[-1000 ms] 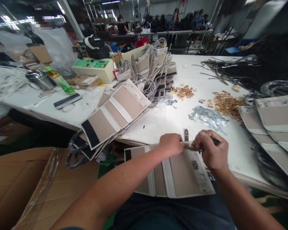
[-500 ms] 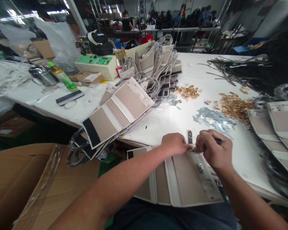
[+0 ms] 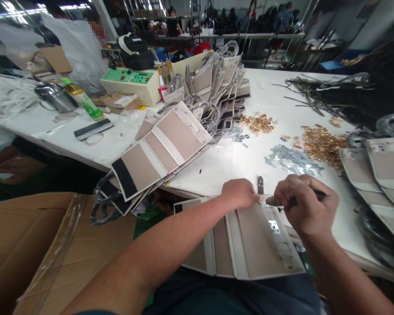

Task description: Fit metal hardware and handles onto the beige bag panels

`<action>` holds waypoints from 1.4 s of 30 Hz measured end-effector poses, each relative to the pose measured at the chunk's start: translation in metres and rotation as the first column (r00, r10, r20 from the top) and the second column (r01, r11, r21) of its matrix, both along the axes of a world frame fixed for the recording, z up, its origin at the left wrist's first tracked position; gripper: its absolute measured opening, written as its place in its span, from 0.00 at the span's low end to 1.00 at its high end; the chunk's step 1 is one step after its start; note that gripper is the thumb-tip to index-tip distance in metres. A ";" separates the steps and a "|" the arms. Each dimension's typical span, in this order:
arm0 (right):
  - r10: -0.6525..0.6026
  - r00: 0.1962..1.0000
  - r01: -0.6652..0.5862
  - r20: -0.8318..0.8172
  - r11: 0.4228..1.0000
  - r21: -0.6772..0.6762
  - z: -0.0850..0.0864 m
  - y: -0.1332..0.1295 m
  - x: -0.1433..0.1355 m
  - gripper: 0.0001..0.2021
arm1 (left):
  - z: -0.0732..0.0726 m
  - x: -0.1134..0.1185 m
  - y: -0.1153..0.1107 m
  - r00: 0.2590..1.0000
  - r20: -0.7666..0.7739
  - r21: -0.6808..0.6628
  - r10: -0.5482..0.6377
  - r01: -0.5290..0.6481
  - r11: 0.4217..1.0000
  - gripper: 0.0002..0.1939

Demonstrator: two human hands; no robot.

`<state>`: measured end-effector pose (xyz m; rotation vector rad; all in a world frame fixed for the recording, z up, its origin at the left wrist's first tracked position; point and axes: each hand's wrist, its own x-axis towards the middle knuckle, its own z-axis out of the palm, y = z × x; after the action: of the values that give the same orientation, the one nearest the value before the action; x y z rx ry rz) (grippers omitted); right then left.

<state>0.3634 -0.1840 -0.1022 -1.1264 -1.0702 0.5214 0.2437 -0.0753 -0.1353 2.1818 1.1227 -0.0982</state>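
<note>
A beige folding panel (image 3: 259,245) with pale seams and a light strip along its right side lies across my lap and the table edge. At its upper edge my left hand (image 3: 239,193) is closed, fingertips pressed on the panel; anything small under them is hidden. My right hand (image 3: 307,203) is wrapped round a hand tool (image 3: 273,201) with a dark handle and a tapered, greyish end. That end points at the left fingertips, slightly apart from them. A shiny metal plate (image 3: 273,226) sits on the strip. Just beyond the hands lies a dark metal piece with holes (image 3: 260,185).
Similar panels lie stacked at left (image 3: 160,148), partly over the table edge, and at right (image 3: 361,170). Gold metal pieces (image 3: 323,142) and flat grey plates (image 3: 292,160) form piles on the white table (image 3: 216,175). A cardboard box (image 3: 101,245) stands at lower left. People sit farther back.
My right hand has moved right and turned, drawing the tool back so its tapered end shows. The metal plate on the strip is now more exposed. My left hand stays at the panel's edge.
</note>
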 end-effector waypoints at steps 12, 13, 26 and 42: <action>0.072 0.915 -0.015 0.396 0.989 -0.146 -0.012 0.003 -0.005 0.22 | 0.000 -0.003 0.003 0.994 0.002 0.011 -0.107 0.107 0.994 0.20; 0.057 0.938 -0.003 0.343 0.988 -0.156 -0.010 0.003 -0.003 0.22 | 0.001 -0.004 0.002 0.994 0.017 0.006 -0.107 0.107 0.994 0.21; -0.003 1.000 0.003 0.001 1.000 -0.027 0.007 0.010 -0.002 0.20 | 0.001 -0.005 0.002 0.999 0.005 0.007 -0.053 0.053 0.999 0.17; -0.048 0.993 0.047 -0.104 0.999 -0.018 -0.027 0.006 0.016 0.21 | 0.000 -0.005 -0.003 0.998 0.061 0.068 -0.011 0.006 0.998 0.16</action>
<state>0.3794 -0.1784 -0.1289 -1.1235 -0.9479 0.5458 0.2385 -0.0783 -0.1350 2.2337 1.0968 0.0035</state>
